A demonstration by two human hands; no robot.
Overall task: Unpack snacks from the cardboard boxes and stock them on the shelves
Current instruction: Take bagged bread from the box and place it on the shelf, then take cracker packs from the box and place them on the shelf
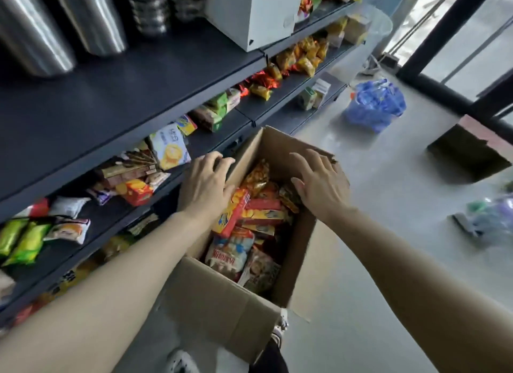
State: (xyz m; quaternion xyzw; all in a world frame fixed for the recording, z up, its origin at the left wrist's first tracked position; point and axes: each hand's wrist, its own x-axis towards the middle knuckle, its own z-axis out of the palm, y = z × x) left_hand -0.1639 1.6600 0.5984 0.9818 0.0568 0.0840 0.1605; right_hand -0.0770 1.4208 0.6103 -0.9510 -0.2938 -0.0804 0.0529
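An open cardboard box (213, 297) stands on the floor beside the dark shelves (111, 95), packed with snack packets and red-and-yellow snack boxes (249, 214). My left hand (206, 182) rests over the box's left flap, fingers spread and slightly bent, holding nothing. My right hand (322, 184) hovers over the box's far right side with relaxed fingers, its thumb near the packets; whether it touches the flap is unclear. The lower shelves hold several snack packs, among them a pale yellow biscuit box (170, 149).
Steel canisters (88, 17) and a white box (249, 14) stand on the top shelf. On the grey floor lie a blue plastic bag (374, 106), a dark flattened carton (466, 156) and some bags (488, 220) at the right. My shoe (180, 361) is below the box.
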